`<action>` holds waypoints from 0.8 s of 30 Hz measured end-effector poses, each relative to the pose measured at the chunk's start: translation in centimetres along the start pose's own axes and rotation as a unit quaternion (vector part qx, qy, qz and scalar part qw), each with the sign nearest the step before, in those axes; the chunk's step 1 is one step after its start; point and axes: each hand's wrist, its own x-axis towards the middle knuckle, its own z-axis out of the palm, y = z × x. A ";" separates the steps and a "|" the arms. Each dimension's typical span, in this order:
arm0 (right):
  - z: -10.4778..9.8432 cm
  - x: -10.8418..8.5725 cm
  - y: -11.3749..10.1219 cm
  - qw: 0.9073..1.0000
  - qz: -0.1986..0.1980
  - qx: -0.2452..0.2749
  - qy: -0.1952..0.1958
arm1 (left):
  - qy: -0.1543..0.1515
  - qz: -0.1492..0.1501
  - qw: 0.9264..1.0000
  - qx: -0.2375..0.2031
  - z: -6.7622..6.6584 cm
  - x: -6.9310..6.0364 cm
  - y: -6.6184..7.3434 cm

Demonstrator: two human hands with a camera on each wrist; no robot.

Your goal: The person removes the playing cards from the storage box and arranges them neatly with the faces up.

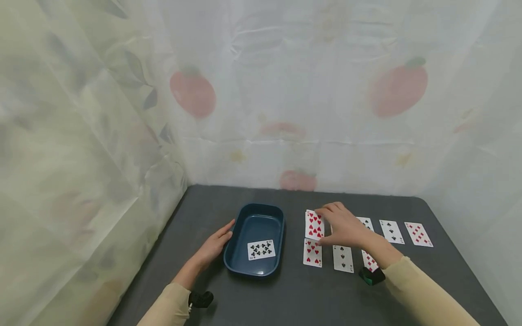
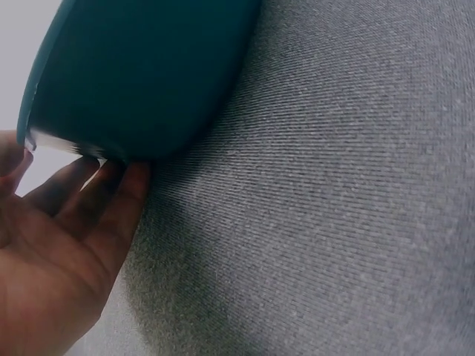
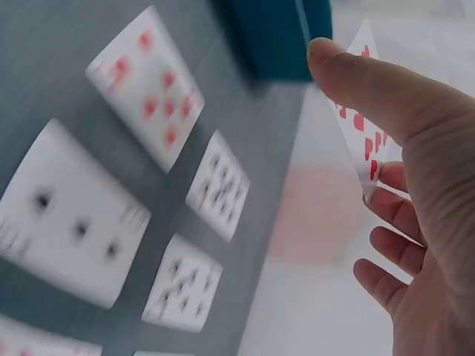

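Note:
My right hand (image 1: pixel 344 226) pinches a hearts playing card (image 3: pixel 362 130) by its edges, thumb on one side and fingertips on the other. In the head view this card hangs over the left end of the back card row. Just nearer lies another hearts card (image 1: pixel 312 253), face up. My left hand (image 1: pixel 214 246) touches the left side of a dark blue tray (image 1: pixel 254 273), its fingers fairly straight. The left wrist view shows these fingertips against the tray's outer wall. A clubs card (image 1: pixel 261 250) lies face up inside the tray.
Two rows of face-up cards run rightward. The near row includes a three of spades (image 1: pixel 343 259) and a diamonds card (image 1: pixel 369 261), partly covered by my right arm. Farther back lie a clubs card (image 1: pixel 392 232) and a diamonds card (image 1: pixel 418 234). Curtains (image 1: pixel 261 90) hang around the dark table (image 1: pixel 293 299).

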 end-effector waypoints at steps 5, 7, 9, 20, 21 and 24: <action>-0.7 -3.6 3.0 0.999 0.038 0.001 0.008 | 0.006 0.000 1.000 0.006 0.1 0.0 0.0; -1.0 -5.0 4.0 0.999 0.052 0.003 0.010 | 0.005 0.002 1.000 0.005 0.2 -0.1 0.0; -1.2 -6.4 5.0 0.998 0.065 0.004 0.013 | 0.003 0.004 1.000 -0.002 0.3 -0.1 0.2; -1.8 -12.6 9.4 0.989 0.146 0.006 0.007 | -0.003 0.000 1.000 -0.004 0.5 0.0 0.1; -1.8 -13.0 9.7 0.988 0.152 0.006 0.008 | -0.003 0.001 1.000 -0.005 0.5 0.0 0.0; -1.9 -14.1 10.9 0.986 0.166 -0.003 0.004 | -0.004 0.001 1.000 -0.009 0.5 0.0 0.2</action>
